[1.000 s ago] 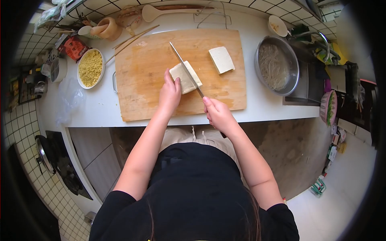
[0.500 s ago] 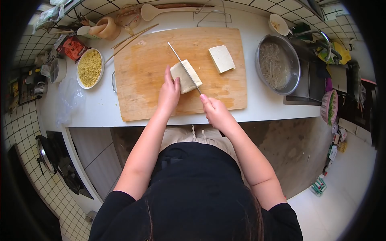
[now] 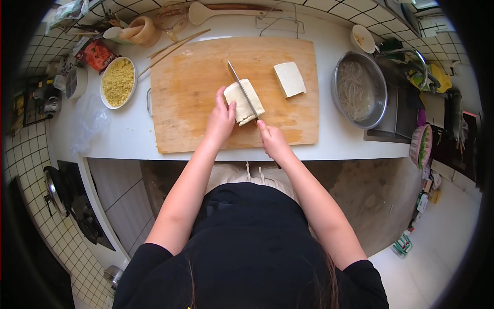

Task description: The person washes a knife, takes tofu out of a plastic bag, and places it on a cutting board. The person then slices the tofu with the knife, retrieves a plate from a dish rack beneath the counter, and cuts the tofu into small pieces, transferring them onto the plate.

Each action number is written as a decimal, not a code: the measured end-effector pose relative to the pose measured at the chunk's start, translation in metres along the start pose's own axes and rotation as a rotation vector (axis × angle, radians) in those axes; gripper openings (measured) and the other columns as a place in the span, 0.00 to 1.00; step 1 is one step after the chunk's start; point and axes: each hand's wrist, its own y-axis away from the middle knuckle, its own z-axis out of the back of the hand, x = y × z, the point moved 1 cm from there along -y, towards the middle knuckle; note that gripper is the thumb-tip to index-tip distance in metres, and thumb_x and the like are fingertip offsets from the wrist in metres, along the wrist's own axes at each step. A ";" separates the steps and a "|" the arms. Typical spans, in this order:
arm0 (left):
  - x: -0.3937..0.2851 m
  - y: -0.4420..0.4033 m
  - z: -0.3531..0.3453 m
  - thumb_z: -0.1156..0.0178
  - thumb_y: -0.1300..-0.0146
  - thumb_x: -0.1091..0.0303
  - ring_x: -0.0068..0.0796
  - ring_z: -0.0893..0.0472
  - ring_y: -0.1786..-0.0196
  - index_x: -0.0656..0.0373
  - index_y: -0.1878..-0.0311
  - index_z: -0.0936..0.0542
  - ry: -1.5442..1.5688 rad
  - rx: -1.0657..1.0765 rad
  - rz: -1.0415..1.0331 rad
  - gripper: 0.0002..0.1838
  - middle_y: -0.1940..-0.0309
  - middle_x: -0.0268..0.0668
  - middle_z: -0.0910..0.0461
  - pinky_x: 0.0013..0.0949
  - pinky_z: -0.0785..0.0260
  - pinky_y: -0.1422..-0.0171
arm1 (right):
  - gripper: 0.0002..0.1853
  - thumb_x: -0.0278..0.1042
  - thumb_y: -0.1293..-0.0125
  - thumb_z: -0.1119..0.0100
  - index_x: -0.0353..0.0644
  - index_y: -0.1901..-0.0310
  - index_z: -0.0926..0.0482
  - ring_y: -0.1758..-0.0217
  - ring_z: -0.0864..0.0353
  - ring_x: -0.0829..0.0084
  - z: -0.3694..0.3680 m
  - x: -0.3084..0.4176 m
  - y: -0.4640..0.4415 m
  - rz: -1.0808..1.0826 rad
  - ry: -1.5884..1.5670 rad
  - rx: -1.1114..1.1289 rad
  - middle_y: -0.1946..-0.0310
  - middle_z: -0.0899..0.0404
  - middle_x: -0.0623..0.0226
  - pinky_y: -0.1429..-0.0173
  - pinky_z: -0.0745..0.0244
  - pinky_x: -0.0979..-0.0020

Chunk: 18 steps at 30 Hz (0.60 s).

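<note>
Since the earlier frame, we see that the knife (image 3: 244,91) has drawn back, its tip now nearer the tofu block (image 3: 236,100). That block sits mid-frame on the cutting board (image 3: 190,103), the blade lying across it. We see the right hand (image 3: 275,142) clenched round the handle, while the left hand (image 3: 221,122) rests unclenched, thumb and fingers against the block's left side. A second block (image 3: 290,80) lies right of it, and a metal basin (image 3: 382,98) with noodles (image 3: 354,92) stands at the frame's upper right.
</note>
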 end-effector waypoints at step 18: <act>0.003 0.001 0.007 0.54 0.25 0.61 0.40 0.23 0.76 0.60 0.26 0.50 0.066 0.045 0.006 0.30 0.76 0.44 0.23 0.41 0.30 0.67 | 0.31 0.67 0.28 0.55 0.45 0.75 0.35 0.90 0.42 0.81 0.029 -0.004 0.007 -0.111 -0.366 0.131 0.87 0.39 0.75 0.86 0.43 0.75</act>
